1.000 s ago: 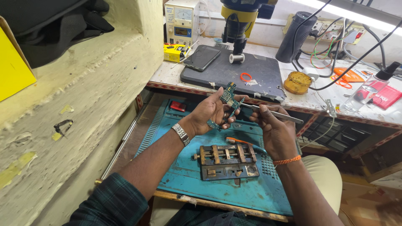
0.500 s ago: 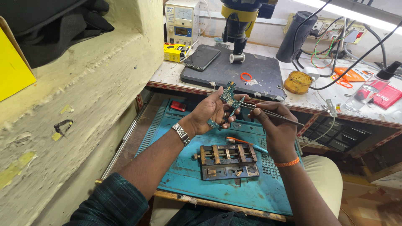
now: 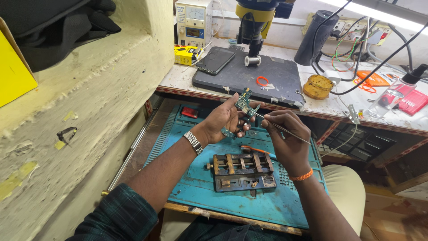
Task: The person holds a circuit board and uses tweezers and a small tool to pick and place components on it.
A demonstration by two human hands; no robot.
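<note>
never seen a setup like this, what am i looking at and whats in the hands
This is one picture from a camera worn on a person's head, looking down at their own two hands at a repair bench. The left hand holds up a small green circuit board. The right hand holds thin metal tweezers, their tip at the board. Below the hands a blue work mat lies on a pull-out shelf, with a metal board-holding clamp on it. On the bench behind are a dark pad with a phone at its corner, a microscope, a small power meter box, a clear bottle and tangled cables.
</note>
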